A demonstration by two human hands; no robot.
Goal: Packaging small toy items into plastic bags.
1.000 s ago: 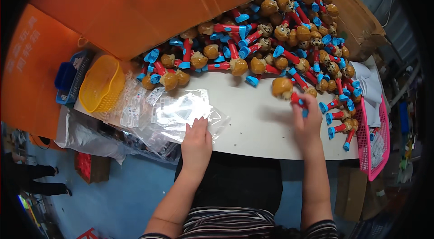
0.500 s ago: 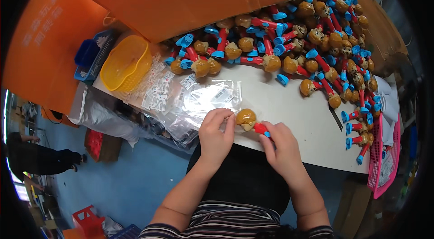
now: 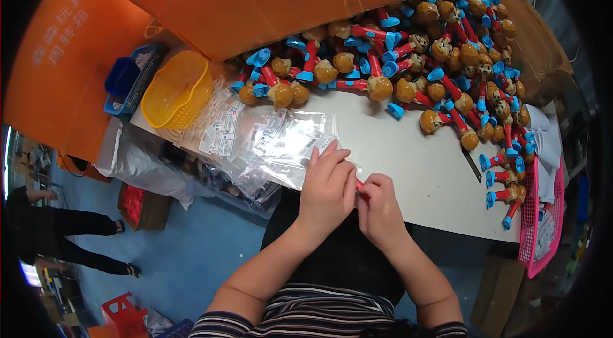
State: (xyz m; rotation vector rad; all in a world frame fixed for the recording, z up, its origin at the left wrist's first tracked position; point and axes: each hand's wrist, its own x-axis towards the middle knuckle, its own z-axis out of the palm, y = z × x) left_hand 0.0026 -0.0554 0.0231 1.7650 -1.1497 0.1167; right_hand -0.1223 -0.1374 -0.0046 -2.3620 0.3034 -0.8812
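Observation:
My right hand is closed round a toy figure, of which only a bit of the red body shows between my hands. My left hand curves over the toy's other end and hides its brown head; these fingers look closed on it. Beyond the left fingertips lie clear plastic bags with white printed labels, overlapping at the table's front edge. A heap of similar toy figures, with glossy brown heads, red bodies and blue feet, covers the back and right of the table.
Large orange sheets wall off the back. A yellow basket and blue bins stand at the left, a pink basket at the right. A dark flat strip lies on the white table. Another person stands far left.
My left hand has moved right and over the toy's head, which showed before. My right hand has shifted slightly left and lower. The nearby bags have shifted; the person at left has changed stance.

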